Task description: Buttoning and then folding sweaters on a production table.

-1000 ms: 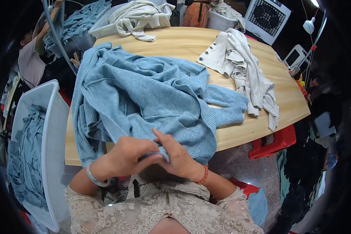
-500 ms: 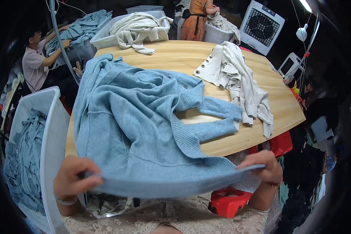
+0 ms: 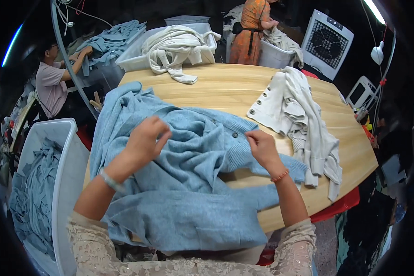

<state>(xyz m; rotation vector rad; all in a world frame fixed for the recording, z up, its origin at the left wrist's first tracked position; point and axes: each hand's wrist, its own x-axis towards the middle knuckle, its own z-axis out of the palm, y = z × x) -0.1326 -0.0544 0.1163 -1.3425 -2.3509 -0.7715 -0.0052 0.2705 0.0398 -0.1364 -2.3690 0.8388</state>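
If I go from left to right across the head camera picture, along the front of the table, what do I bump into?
White bin of blue clothes → left hand on the blue cardigan → right hand pinching the cardigan's buttoned edge → cream cardigan → bare wooden table.

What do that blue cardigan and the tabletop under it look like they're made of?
The blue cardigan looks like soft knitted yarn, maybe wool or acrylic: ribbed edging, a fuzzy matt surface, and it drapes in loose folds. The table looks like pale wood or a wood-look laminate: lengthwise grain lines with a smooth, faintly glossy finish.
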